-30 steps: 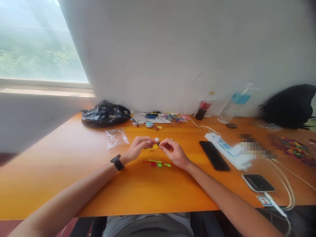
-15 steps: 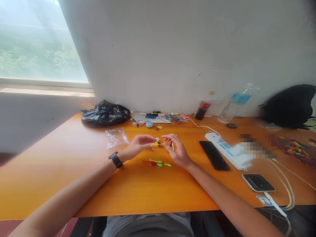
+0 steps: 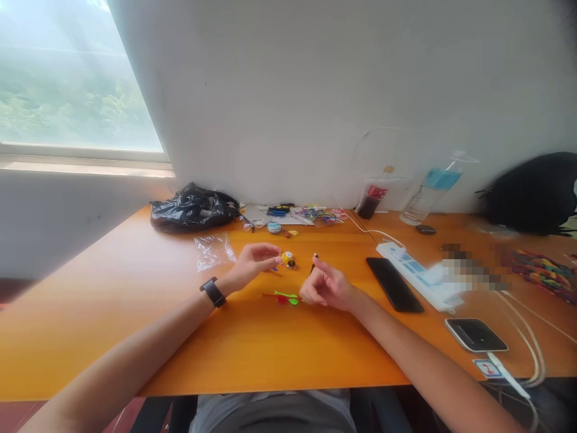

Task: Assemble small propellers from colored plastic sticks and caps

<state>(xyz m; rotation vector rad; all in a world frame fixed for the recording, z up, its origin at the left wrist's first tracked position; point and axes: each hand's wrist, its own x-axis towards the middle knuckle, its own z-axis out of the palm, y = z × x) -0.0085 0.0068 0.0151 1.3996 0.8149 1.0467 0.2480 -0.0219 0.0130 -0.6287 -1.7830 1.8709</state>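
Observation:
My left hand [image 3: 253, 262], with a black watch on its wrist, pinches a small yellow plastic piece [image 3: 285, 257] just above the orange table [image 3: 135, 313]. A tiny dark piece [image 3: 291, 263] lies right beside the yellow one. My right hand [image 3: 325, 287] is curled nearer me, fingers closed, with a thin dark stick [image 3: 312, 263] rising from its fingertips. Red and green plastic picks [image 3: 285, 296] lie on the table just left of the right hand.
A clear plastic bag [image 3: 213, 249] and a black bag [image 3: 193, 208] lie at the back left. Small craft items [image 3: 297, 215] line the wall. To the right are a black phone [image 3: 393, 283], a power strip [image 3: 417, 275], another phone [image 3: 475, 334], bottles [image 3: 428, 192].
The hands have come apart. My right hand drew back toward me and curled beside the green pick. The left hand stays up with the yellow piece.

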